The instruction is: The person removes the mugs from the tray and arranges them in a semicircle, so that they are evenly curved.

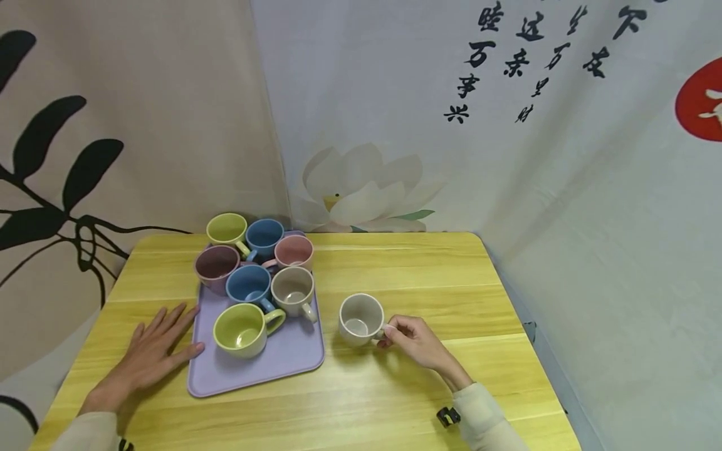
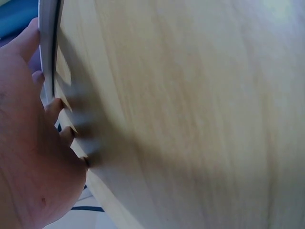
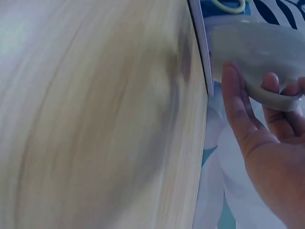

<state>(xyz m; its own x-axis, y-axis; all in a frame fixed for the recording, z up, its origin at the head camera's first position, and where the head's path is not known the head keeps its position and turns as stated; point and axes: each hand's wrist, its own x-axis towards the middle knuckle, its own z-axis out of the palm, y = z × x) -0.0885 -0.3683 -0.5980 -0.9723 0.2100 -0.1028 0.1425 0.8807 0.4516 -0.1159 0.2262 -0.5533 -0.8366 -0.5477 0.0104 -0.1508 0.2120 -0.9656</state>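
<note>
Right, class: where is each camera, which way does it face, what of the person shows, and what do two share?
Head: on the head, facing forward and down at wooden table and lavender tray; shows left hand, right hand, sleeves.
Left wrist: on that wrist, facing table and tray edge; shows left hand.
Right wrist: on that wrist, facing table and pale grey mug; shows right hand.
Head and right wrist share the mug and right hand.

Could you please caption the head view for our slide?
Left hand touching a lilac tray of colourful mugs, right hand holding a grey mug by its handle.
</note>
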